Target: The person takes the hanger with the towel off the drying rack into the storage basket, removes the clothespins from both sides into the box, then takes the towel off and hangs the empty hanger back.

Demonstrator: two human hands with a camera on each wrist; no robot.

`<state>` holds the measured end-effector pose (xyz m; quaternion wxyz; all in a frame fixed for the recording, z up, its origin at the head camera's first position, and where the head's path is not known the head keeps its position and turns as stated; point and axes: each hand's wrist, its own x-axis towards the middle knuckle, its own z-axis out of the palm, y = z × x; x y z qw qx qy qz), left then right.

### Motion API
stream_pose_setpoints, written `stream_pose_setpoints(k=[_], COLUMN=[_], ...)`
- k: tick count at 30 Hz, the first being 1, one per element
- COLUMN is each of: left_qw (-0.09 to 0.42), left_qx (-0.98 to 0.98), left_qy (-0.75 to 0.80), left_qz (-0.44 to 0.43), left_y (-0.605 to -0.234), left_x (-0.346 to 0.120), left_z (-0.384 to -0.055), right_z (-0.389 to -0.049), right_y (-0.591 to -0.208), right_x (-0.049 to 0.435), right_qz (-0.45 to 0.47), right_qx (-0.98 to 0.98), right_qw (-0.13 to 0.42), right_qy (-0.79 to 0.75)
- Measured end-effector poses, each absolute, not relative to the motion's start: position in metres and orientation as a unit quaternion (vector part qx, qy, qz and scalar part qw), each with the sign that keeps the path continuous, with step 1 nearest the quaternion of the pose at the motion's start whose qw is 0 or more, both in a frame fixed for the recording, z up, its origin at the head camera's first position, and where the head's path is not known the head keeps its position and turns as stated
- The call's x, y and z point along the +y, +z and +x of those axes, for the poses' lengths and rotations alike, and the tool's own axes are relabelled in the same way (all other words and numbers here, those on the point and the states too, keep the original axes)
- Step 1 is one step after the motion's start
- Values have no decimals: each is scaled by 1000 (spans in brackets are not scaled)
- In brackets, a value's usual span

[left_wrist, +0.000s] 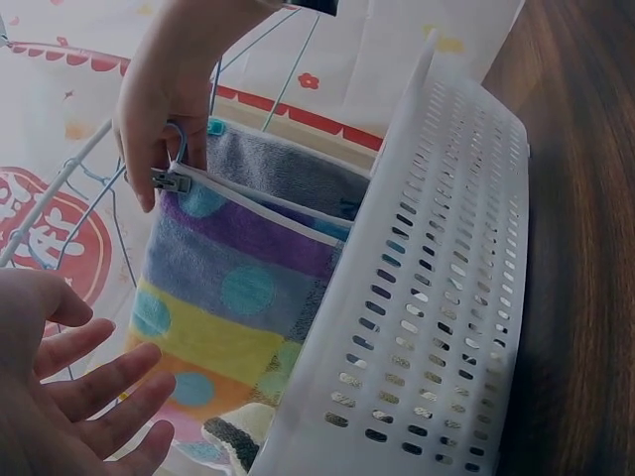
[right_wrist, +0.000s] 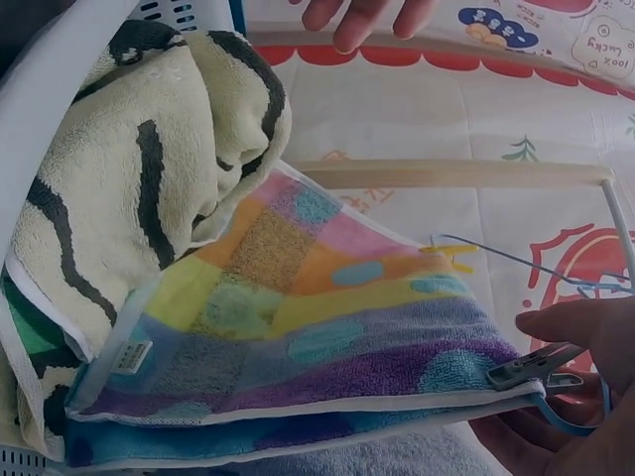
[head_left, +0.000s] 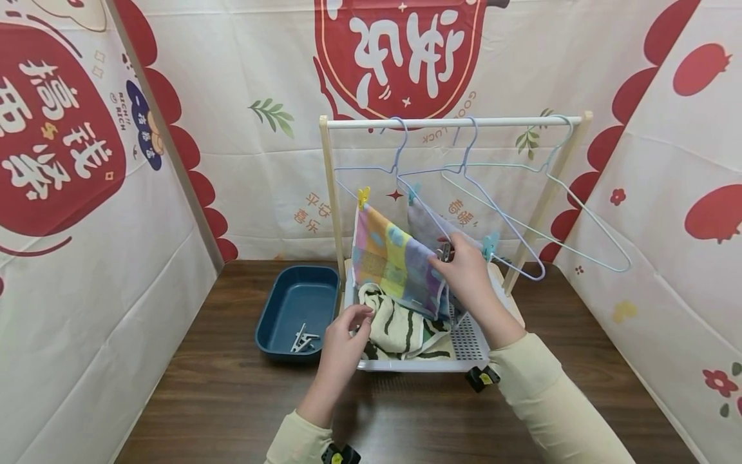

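My right hand [head_left: 469, 274] pinches a grey clothespin [right_wrist: 516, 369] at the upper corner of a multicoloured checked towel [head_left: 387, 248]. That corner meets the lower end of a lavender hanger [head_left: 362, 169]; a yellow clothespin [head_left: 363, 197] fastens the towel's other corner. Behind hangs a grey towel [head_left: 429, 218], clipped with blue clothespins [head_left: 490, 245] to a second hanger. My left hand [head_left: 344, 338] holds nothing, its fingers loosely bent beside a cream towel with dark stripes [head_left: 397, 328], which lies bunched in the white basket [head_left: 414, 366]. The checked towel's lower edge hangs over it.
A white rod [head_left: 435, 122] on wooden posts [head_left: 332, 187] carries the hangers, including a mint green one [head_left: 498, 164] without cloth at the right. Left of the basket stands a dark blue tray [head_left: 263, 328] with grey clothespins [head_left: 304, 340] in it. Printed cloth walls enclose the wooden table [head_left: 220, 386].
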<state>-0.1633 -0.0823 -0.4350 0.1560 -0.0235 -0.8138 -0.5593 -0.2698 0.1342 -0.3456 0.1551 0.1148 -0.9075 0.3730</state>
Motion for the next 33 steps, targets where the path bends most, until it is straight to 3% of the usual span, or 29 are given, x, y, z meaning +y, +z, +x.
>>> stream_pose_setpoints(k=[8,33], left_qw=[154,152], left_qx=[-815,-812], left_qy=[-558,-562], left_qz=[-23,-22], left_y=[-437,-437], left_x=[-82,-82], left_z=[-162,-161], right_z=[-274,-272], right_y=[-348,-344], right_x=[128,122], right_qz=[98,130], right_qx=[-913,-850], right_qw=[144,283], right_qy=[370,424])
